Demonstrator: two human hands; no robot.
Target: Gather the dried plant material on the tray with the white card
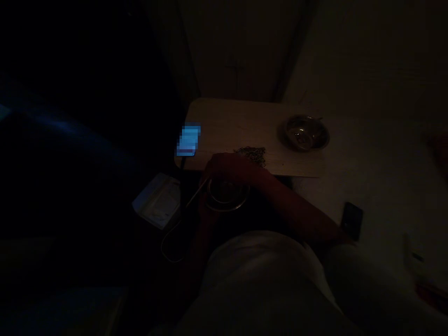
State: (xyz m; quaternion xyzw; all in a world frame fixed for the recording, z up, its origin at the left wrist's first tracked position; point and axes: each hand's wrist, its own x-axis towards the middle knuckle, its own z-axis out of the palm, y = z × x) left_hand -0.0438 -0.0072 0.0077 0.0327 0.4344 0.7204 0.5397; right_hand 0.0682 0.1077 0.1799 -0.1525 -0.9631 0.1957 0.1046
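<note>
The scene is very dark. A small metal bowl [226, 198] sits just below the near edge of a pale wooden board [241, 123]. My right hand [229, 169] reaches over the bowl's far rim, fingers curled, near a small pile of dark grains [252, 154] on the board. My left hand [203, 205] is at the bowl's left side and seems to hold it; its fingers are barely visible. A thin stick or handle [198, 192] slants out from the bowl to the left.
A second metal bowl [306, 132] stands on the board's right end. A lit phone screen [189, 139] glows at the board's left edge. A white box [157, 203] with a cable lies lower left. A dark phone [352, 219] rests on the pale surface at right.
</note>
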